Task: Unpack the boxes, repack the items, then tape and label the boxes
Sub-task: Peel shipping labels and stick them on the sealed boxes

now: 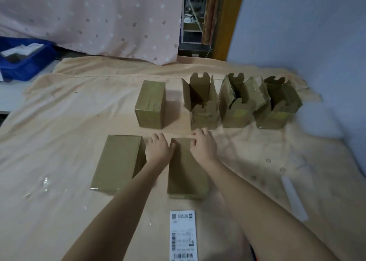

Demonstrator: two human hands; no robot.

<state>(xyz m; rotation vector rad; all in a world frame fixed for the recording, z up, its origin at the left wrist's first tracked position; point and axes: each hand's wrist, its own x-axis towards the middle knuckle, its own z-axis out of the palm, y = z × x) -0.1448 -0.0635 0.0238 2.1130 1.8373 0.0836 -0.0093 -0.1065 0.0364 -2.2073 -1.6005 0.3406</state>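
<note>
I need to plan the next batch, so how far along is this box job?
Three boxes look closed: one upright, one lying at left, and the middle box, which both the left hand and right hand are working on. Three open boxes remain unsealed, and a shipping label lies unapplied.

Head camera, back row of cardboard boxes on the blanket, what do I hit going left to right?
Closed box → open box with upright flaps → second open box → third open box, nearest the blue wall.
</note>
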